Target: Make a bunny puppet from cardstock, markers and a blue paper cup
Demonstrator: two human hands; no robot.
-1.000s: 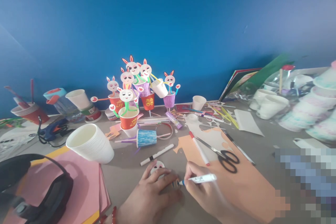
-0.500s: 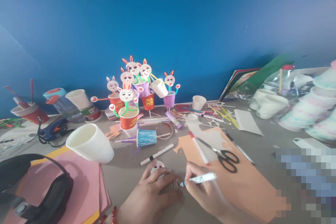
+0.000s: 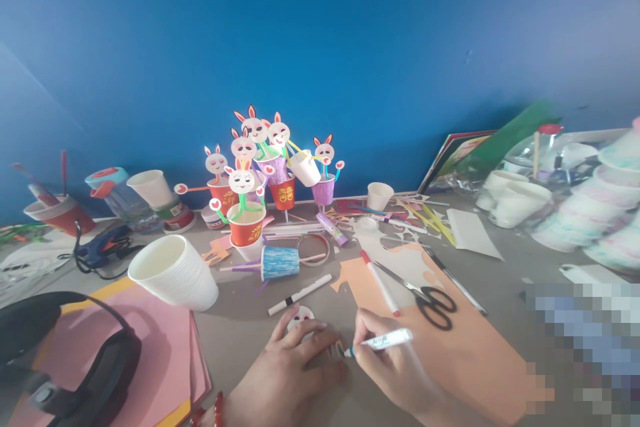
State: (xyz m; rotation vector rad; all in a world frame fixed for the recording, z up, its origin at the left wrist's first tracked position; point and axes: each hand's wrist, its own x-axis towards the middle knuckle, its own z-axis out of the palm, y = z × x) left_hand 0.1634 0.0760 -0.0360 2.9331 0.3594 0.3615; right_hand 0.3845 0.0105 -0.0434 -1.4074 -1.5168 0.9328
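Note:
My left hand (image 3: 303, 363) lies over a small white paper face (image 3: 303, 315) on the grey table, its fingers spread and pressing the paper down. The face's upper part shows beyond my fingers, and small ear-like pieces (image 3: 335, 349) show by the fingertips; the rest is covered. In my right hand (image 3: 383, 363) is a white marker with a blue tip (image 3: 385, 340), pinched between thumb and fingers. Its tip meets or nearly meets the ear pieces. A capped white marker with a black band (image 3: 300, 295) rests just beyond my left hand.
Black-handled scissors (image 3: 435, 307) and a red-capped marker (image 3: 381, 283) lie on orange paper (image 3: 480, 360). Stacked paper cups (image 3: 175, 273) and black headphones (image 3: 115, 373) are at left. Rabbit-faced cup figures (image 3: 247, 223) stand along the blue wall. A blue-coloured cup (image 3: 280, 262) lies on its side.
The marker tip has shifted very slightly by the ear pieces. My left hand stays in place, and the whole view has moved a touch.

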